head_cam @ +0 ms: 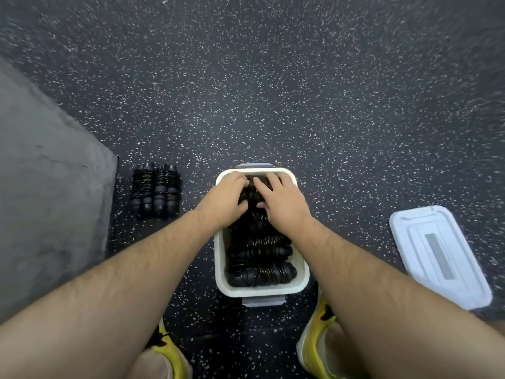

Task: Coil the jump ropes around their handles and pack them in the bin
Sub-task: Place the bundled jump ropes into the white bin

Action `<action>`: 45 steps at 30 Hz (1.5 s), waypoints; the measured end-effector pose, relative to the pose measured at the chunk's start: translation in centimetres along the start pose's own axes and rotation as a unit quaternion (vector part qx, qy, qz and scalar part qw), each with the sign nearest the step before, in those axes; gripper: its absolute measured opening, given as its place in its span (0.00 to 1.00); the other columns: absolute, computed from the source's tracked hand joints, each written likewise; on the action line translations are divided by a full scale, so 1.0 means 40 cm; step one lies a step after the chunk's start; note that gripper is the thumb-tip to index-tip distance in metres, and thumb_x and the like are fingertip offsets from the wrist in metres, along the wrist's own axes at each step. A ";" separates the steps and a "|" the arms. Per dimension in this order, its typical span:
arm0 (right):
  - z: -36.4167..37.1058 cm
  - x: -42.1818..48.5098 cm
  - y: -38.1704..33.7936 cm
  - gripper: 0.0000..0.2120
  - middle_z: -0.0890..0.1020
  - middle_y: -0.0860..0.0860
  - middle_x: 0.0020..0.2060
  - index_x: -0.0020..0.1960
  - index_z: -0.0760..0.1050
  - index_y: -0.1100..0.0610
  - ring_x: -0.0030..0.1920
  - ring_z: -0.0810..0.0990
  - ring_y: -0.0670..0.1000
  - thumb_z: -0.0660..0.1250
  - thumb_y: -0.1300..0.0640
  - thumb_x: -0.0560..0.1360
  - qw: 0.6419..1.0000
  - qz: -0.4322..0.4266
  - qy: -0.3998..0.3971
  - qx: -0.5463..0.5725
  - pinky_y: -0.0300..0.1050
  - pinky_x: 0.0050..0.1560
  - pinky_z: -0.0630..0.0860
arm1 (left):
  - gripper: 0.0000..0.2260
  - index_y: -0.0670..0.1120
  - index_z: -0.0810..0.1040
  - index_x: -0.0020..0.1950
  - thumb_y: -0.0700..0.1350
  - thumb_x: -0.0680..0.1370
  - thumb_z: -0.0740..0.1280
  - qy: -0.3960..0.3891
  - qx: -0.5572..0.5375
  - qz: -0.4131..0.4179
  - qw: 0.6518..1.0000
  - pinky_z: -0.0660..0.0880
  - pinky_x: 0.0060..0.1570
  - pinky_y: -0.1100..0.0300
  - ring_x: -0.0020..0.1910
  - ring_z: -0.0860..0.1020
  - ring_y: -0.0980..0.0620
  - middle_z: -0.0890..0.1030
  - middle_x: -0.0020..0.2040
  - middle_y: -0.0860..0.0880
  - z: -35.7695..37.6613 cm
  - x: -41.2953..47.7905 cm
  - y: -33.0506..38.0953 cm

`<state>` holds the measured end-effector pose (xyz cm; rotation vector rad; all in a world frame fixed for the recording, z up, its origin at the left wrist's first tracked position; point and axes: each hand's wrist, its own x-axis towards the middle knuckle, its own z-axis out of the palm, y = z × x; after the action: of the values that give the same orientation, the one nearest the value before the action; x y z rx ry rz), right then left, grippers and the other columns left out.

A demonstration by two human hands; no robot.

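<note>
Both hands' curled fingers point(247, 184) press coiled ropes point(259, 258) in bin point(220, 258).

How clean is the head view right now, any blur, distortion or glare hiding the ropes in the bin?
Head view: the centre is sharp; the bin, both hands and the coiled ropes inside read clearly. The floor smears with blur toward the edges, and the wide lens bows the forearms and lid. Lighting is dim and even, without strong glare; the black ropes merge in the bin's shadow.
</note>
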<state>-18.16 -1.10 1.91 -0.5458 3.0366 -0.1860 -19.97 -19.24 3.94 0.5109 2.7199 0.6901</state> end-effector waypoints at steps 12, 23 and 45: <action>-0.054 0.026 -0.073 0.22 0.74 0.51 0.65 0.65 0.74 0.53 0.62 0.70 0.56 0.59 0.49 0.73 0.994 0.050 0.075 0.055 0.51 0.63 0.70 | 0.25 0.47 0.75 0.69 0.48 0.73 0.63 0.091 0.063 0.051 0.993 0.69 0.66 0.51 0.69 0.70 0.49 0.75 0.67 0.51 -0.031 -0.031 -0.034; 0.063 0.260 -0.362 0.15 0.79 0.53 0.51 0.59 0.76 0.58 0.52 0.73 0.58 0.59 0.55 0.76 0.994 -0.108 -0.009 0.028 0.53 0.60 0.69 | 0.18 0.46 0.73 0.66 0.55 0.81 0.62 0.082 0.160 -0.280 0.943 0.70 0.61 0.49 0.64 0.70 0.43 0.72 0.65 0.44 -0.048 -0.071 -0.334; -0.054 0.139 -0.358 0.19 0.77 0.53 0.56 0.64 0.70 0.57 0.58 0.71 0.57 0.62 0.59 0.74 0.991 -0.126 -0.044 0.000 0.51 0.67 0.65 | 0.31 0.43 0.64 0.69 0.54 0.73 0.73 0.044 -0.048 -0.480 0.875 0.70 0.64 0.47 0.67 0.72 0.40 0.76 0.65 0.42 0.037 -0.147 -0.289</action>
<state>-18.59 -16.12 5.73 -0.9124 2.8736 -0.1652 -17.26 -30.52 -2.03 -0.8778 2.5199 0.5381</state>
